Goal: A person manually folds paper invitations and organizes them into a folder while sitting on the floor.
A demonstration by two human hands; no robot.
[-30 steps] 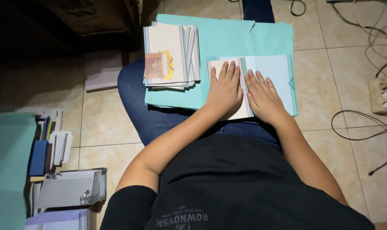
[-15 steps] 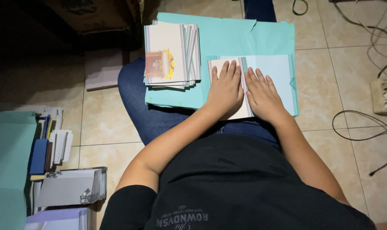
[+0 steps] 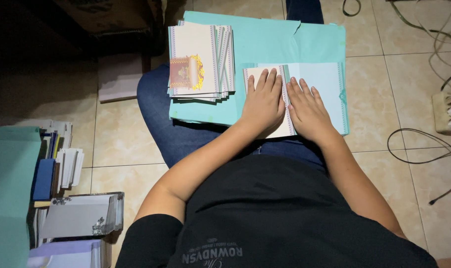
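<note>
Head view is showing me my left hand and right hand pressing flat, fingers spread, gripping nothing, on the thin white folded paper card lying at twelve o'clock on the teal paper sheet, likely light, creasable, best lifted by its edges.

The card lies opened flat on a teal sheet spread across the person's lap. Its left panel is cream-white, its right panel pale blue, each edged with a thin patterned border, and a narrow strip runs down the fold between them. The left hand lies palm-down on the left panel and the right hand on the right, fingers flat, covering much of the card's near half.
</note>
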